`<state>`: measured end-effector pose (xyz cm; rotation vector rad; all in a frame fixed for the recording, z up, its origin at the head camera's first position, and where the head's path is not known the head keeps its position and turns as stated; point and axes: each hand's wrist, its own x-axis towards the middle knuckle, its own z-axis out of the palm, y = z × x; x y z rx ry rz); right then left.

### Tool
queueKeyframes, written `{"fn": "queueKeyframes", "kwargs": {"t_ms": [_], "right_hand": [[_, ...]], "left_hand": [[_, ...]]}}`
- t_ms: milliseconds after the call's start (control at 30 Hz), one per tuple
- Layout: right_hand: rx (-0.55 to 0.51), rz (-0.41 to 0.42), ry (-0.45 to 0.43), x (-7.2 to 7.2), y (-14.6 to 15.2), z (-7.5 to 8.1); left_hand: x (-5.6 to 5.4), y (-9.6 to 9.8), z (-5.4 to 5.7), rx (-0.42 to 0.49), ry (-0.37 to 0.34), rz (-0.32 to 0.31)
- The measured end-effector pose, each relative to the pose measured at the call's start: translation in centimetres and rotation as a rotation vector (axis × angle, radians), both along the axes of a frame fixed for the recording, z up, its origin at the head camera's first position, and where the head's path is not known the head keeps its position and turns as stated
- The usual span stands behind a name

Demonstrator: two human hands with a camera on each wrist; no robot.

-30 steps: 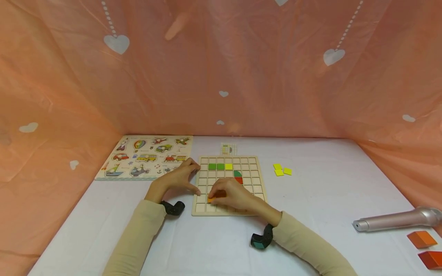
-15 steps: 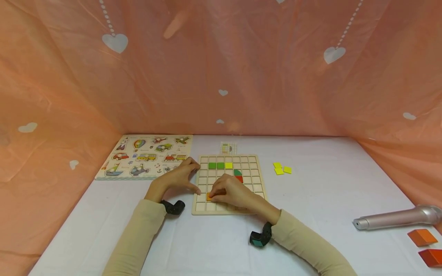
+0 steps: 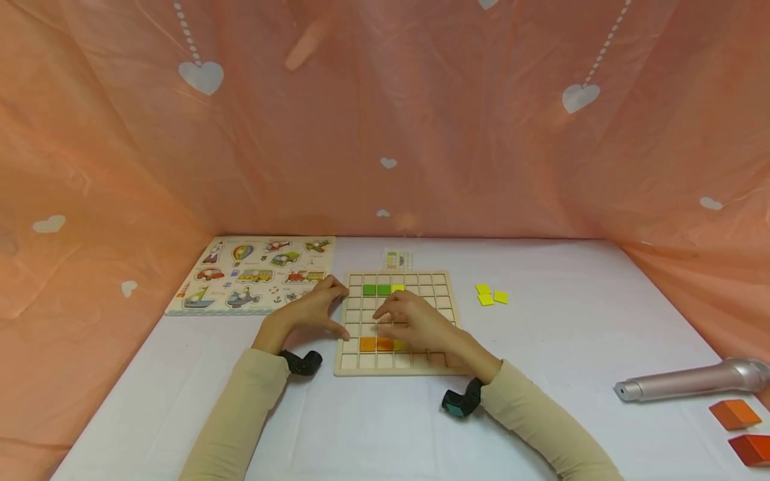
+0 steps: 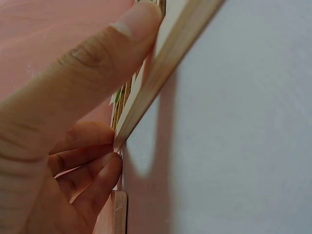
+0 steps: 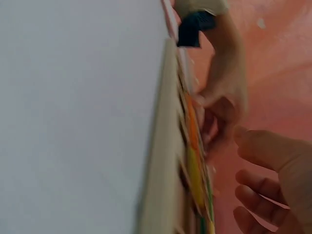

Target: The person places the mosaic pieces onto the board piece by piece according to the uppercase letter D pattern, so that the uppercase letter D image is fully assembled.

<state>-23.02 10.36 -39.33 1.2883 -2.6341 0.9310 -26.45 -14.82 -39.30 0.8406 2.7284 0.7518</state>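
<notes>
A pale wooden grid board (image 3: pixel 349 361) lies in front of me in the head view. My left hand (image 3: pixel 307 312) rests at its left side, the thumb and fingertips touching the edge. Over the middle of the board hovers my right hand (image 3: pixel 418 325), fingers spread and nothing between them. Two orange tiles (image 3: pixel 367 344) sit in a near row, with a yellowish tile (image 3: pixel 400 345) beside them, partly covered by the right hand. Farther up lie green tiles (image 3: pixel 376 290) and a yellow tile (image 3: pixel 398 288). In the right wrist view, the right fingers (image 5: pixel 265 148) stand apart from the board's surface.
Several loose yellow tiles (image 3: pixel 485 300) lie right of the board. Behind it is a small pattern card (image 3: pixel 398 259). A vehicle picture puzzle (image 3: pixel 255 274) lies at the left. On the right are a microphone (image 3: pixel 680 382), an orange block (image 3: pixel 735 414) and a red block (image 3: pixel 752 449).
My right hand has let go of the orange tile, now lying in its cell, and has lifted and moved right and away. The left hand has stayed at the board's edge.
</notes>
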Motion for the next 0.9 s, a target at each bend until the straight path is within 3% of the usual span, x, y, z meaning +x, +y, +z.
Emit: {"fn": "queueKeyframes", "kwargs": {"t_ms": [200, 500, 700, 900], "right_hand": [[-0.084, -0.056, -0.038, -0.8, 3.2, 1.4], [-0.164, -0.191, 0.029, -1.8, 8.3, 3.0], [-0.191, -0.282, 0.013, -2.1, 10.8, 3.5], [-0.168, -0.403, -0.015, -2.6, 12.5, 3.0]], "left_hand": [[0.0, 0.0, -0.1, -0.004, 0.014, 0.000], [0.1, 0.1, 0.0, 0.007, -0.010, 0.013], [0.2, 0.1, -0.1, 0.010, -0.012, 0.013], [0.0, 0.0, -0.2, 0.004, -0.006, 0.009]]}}
